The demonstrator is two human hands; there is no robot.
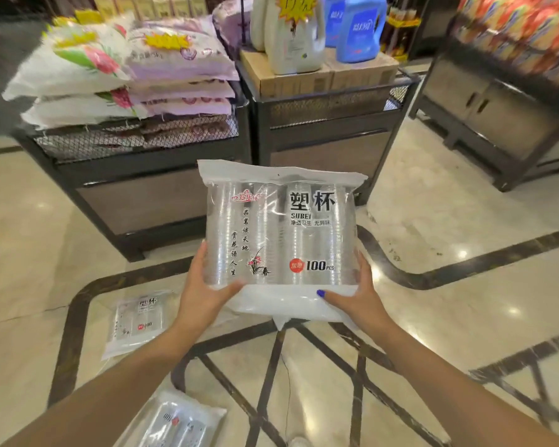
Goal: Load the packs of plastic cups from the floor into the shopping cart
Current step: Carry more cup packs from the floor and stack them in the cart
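While both arms reach forward in the head view, the left hand (pixel 204 295) and the right hand (pixel 357 296) grasp the lower corners of a pack of plastic cups (pixel 279 233), fingers (pixel 365 269) curled round its sides, thumbs on its front, holding it upright above the marble floor (pixel 449 304). Two more packs lie on the floor: one (pixel 136 321) near the left forearm, another (pixel 178 421) at the bottom edge. Beyond stand display bins with stacked sacks (pixel 126 75) and detergent jugs (pixel 304 33).

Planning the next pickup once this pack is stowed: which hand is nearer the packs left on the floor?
Left hand, probably: both floor packs lie on its side. Right hand is farther.
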